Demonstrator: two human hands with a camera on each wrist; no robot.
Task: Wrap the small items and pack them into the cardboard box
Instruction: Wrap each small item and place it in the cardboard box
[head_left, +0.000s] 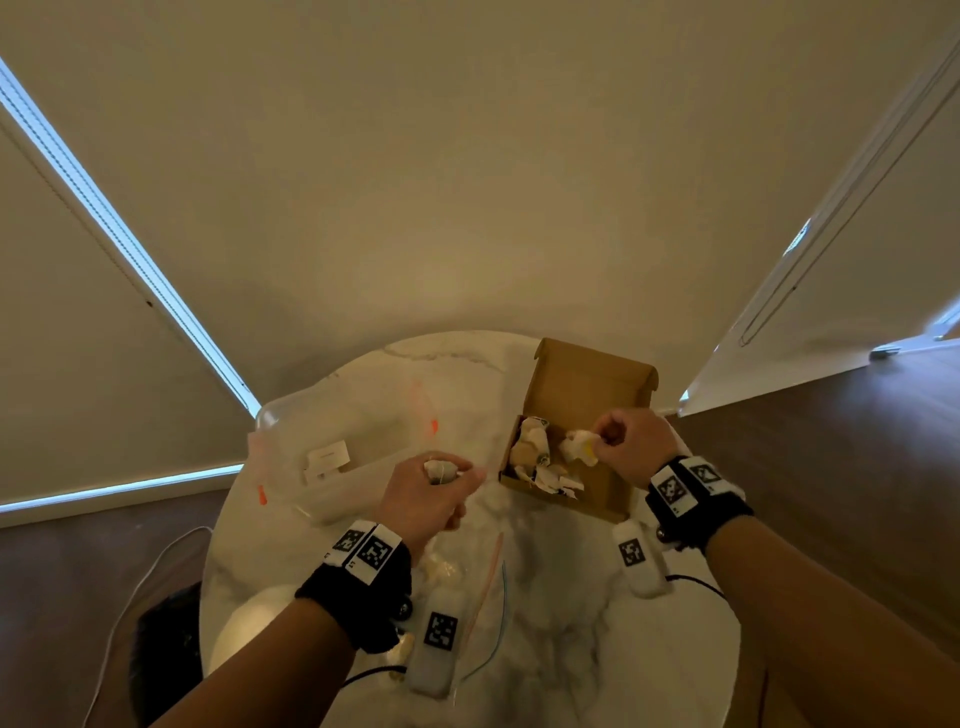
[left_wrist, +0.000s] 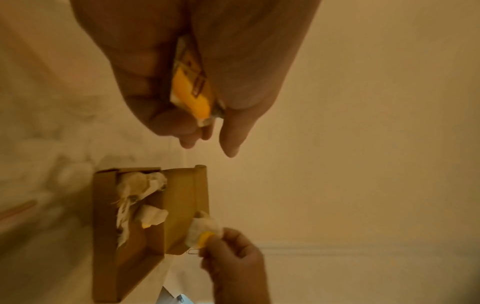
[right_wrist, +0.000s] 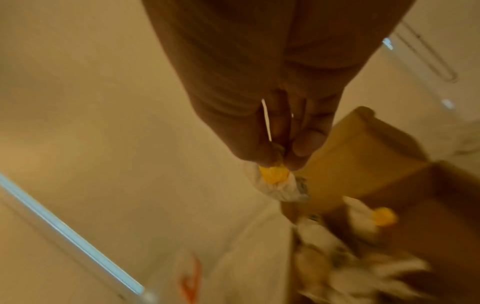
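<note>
An open cardboard box (head_left: 608, 506) (left_wrist: 103, 246) (right_wrist: 363, 148) sits on the marble table (head_left: 561, 649), right of centre, with several paper-wrapped items (head_left: 535, 452) (left_wrist: 140, 187) inside. My right hand (head_left: 631, 447) (right_wrist: 275, 144) hovers over the box and pinches a white-wrapped yellow item (head_left: 579, 447) (left_wrist: 203, 231) (right_wrist: 275, 181). To the left of the box, my left hand (head_left: 426, 499) (left_wrist: 187, 82) curls round a small item (head_left: 440, 470) that shows yellow and white packaging (left_wrist: 191, 90) in the left wrist view.
A clear plastic bag with orange markings (head_left: 332, 467) lies at the table's left. Another clear zip bag (head_left: 483, 597) lies near the front under my left wrist. The table's round edge drops to a wooden floor (head_left: 831, 467) on both sides.
</note>
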